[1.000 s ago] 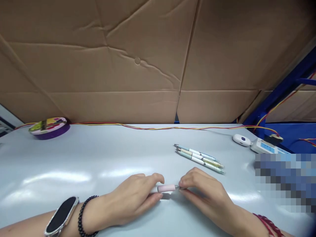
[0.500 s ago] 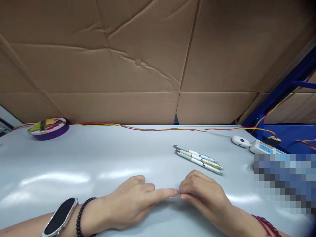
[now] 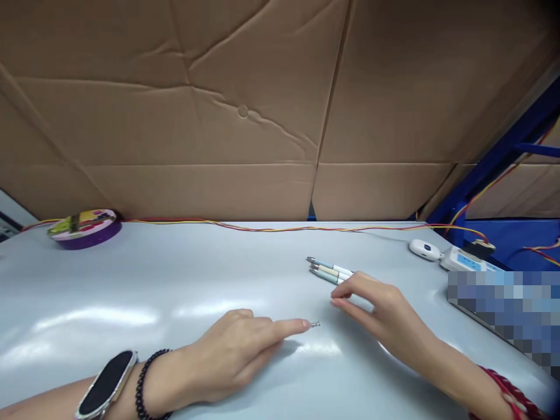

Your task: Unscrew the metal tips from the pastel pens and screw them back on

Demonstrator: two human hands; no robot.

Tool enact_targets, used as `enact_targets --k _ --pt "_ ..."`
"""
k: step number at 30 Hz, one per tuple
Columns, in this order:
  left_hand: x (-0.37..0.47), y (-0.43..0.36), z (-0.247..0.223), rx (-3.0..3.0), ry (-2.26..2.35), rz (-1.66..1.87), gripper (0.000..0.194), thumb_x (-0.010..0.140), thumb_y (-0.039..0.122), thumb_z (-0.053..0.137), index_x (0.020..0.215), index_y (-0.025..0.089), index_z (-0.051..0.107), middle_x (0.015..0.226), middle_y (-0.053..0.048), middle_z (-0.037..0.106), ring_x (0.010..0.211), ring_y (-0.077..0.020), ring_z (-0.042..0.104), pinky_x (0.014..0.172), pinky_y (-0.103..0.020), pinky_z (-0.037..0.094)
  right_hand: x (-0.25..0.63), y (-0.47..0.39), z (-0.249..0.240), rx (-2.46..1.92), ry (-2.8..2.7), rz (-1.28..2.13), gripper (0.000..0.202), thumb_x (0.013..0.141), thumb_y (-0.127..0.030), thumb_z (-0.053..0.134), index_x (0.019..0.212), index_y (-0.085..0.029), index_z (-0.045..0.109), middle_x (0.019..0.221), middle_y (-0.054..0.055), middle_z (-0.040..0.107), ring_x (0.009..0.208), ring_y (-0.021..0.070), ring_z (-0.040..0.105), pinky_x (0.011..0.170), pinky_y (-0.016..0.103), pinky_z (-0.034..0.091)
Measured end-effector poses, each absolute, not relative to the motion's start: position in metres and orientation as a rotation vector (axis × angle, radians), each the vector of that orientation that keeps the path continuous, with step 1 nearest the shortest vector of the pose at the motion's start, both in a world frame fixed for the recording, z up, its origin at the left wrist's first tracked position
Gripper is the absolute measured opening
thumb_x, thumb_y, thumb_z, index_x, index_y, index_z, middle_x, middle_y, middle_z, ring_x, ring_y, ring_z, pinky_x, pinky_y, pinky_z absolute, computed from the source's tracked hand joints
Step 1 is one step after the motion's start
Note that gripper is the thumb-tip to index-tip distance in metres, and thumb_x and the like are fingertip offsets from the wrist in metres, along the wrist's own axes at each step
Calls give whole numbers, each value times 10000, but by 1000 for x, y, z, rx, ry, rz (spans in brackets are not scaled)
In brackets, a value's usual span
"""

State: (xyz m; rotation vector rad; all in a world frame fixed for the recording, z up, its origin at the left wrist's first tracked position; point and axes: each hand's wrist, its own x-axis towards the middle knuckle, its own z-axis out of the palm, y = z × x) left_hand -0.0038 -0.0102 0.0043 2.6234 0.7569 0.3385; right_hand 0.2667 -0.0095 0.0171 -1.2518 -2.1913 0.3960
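Observation:
A small silvery piece (image 3: 315, 324) sticks out from between the thumb and index fingertip of my left hand (image 3: 245, 353), which is closed with the index finger pointing right. Just up and to the right, my right hand (image 3: 385, 315) hovers with thumb and index tips nearly touching; whether anything tiny lies between them cannot be made out. Several pens (image 3: 326, 273) in pale blue, cream and green lie side by side behind my right hand, which covers their right ends.
A purple-sided round box (image 3: 87, 230) sits at the back left of the grey table (image 3: 175, 262). Red and yellow wires run along the back edge. At the right are a white plug-in device (image 3: 425, 249), a power strip (image 3: 464, 261) and a pixelated area.
My right hand has moved away from my left fingertip, up and to the right, and now covers part of the pens. The silvery piece now shows at my left fingertip.

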Motion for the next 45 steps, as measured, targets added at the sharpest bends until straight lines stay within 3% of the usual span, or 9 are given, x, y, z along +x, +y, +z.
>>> enact_targets --k 2,6,9,19,25,30,34,37,45 --pt "-4 -11 5 2578 808 369 435 982 207 316 1386 330 213 1009 7 675 716 -201 616 717 -307 422 269 -4 14 -1371 -2325 404 123 878 -147 539 817 -218 617 804 19 635 756 184 605 674 303 488" --pt "-4 -11 6 2557 920 382 221 995 318 299 1127 212 441 791 -16 637 645 -209 582 637 -300 427 269 -2 6 -1386 -2424 417 158 889 -140 492 880 -214 631 887 45 641 832 194 617 742 322 503" --pt "-2 -11 6 2564 910 432 300 1025 336 235 966 202 496 811 -21 614 660 -189 563 645 -288 421 269 -4 5 -1390 -2421 403 162 876 -139 508 973 -210 616 937 60 655 874 209 625 760 339 514" --pt "2 -8 4 2773 917 480 361 1042 327 242 898 183 540 819 -49 584 711 -203 511 638 -296 390 279 -4 18 -1459 -2431 259 145 899 -249 526 1009 -237 620 924 42 692 794 204 662 665 306 528" --pt "1 -8 0 2857 948 544 286 1023 223 297 932 182 565 871 -64 573 703 -209 495 622 -311 392 298 7 22 -1667 -2453 -145 200 938 -242 440 893 -228 635 831 41 681 677 205 648 505 275 434" --pt "0 -7 0 2850 1048 683 283 952 107 354 1132 230 534 1122 -112 507 835 -231 506 711 -357 446 299 8 12 -1708 -2517 -261 107 882 -226 512 824 -220 602 797 27 625 641 193 632 474 273 404" --pt "-2 -10 5 2761 861 704 148 912 135 459 864 196 586 1147 -106 527 934 -243 508 748 -358 463 297 5 6 -1639 -2518 -360 132 891 -246 480 789 -223 561 795 37 596 664 202 617 484 280 416" --pt "-4 -12 11 2725 635 768 283 886 220 555 614 169 497 1121 -83 588 942 -246 512 782 -380 458 294 3 6 -1622 -2495 -387 189 920 -267 427 768 -225 531 773 35 586 641 198 606 480 283 413" --pt "-2 -14 14 2634 489 1101 246 690 -10 418 566 184 332 887 -23 688 758 -205 590 611 -342 439 284 -3 25 -1599 -2266 -469 283 982 -396 322 879 -220 518 637 -13 605 432 149 518 377 249 284"
